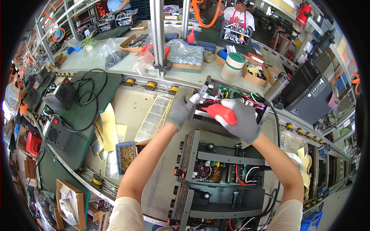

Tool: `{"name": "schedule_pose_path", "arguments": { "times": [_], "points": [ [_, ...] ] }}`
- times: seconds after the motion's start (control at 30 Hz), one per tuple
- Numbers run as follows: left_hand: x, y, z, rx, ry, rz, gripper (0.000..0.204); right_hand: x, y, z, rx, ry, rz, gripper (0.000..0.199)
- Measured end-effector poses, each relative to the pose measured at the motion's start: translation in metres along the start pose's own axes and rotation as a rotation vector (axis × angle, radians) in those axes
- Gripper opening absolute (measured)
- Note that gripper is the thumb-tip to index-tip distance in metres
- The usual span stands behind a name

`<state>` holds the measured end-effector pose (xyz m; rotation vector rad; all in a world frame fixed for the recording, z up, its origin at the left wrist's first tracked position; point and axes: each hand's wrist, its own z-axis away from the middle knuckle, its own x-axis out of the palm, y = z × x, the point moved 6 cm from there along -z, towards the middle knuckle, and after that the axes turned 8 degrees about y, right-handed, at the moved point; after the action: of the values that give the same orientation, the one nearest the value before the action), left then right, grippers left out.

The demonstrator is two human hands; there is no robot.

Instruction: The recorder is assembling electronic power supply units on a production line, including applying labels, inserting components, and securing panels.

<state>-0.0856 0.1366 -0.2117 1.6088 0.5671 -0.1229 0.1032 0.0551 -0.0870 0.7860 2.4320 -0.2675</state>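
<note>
My right hand, in a grey glove, is wrapped round a red squeeze bottle. The bottle is tilted, its narrow end towards the left, over the front of the farthest open electrical unit. At that unit's front panel my left hand, also gloved, has its fingers bent against the edge and appears to grip it. Green circuit boards and coloured wires show inside this unit. Nearer to me lie a second open unit, with a copper coil and wires, and a third open unit.
A blue tray of small brass-coloured parts and yellow-backed label sheets lie left of my left arm. Black units with cables stand on a green board. Beyond the rail are a white tub and boxes. Another person works across.
</note>
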Motion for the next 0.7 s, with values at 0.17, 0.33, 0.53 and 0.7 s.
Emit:
{"name": "schedule_pose_path", "arguments": {
  "times": [0.17,0.33,0.53,0.7],
  "points": [
    [-0.003,0.004,0.000,-0.011,0.038,0.013,0.063,-0.036,-0.024,-0.001,-0.137,0.085,0.029,0.057],
    [0.002,0.001,-0.005,0.002,0.017,-0.025,0.050,-0.034,-0.028,-0.002,-0.169,0.084,0.086,0.059],
    [0.002,0.000,-0.006,0.047,0.070,-0.012,0.048,-0.029,-0.024,-0.003,-0.153,0.117,0.099,0.057],
    [0.005,-0.002,-0.008,0.019,0.012,-0.021,0.049,-0.027,-0.024,-0.003,-0.148,0.102,0.094,0.057]
  ]
}}
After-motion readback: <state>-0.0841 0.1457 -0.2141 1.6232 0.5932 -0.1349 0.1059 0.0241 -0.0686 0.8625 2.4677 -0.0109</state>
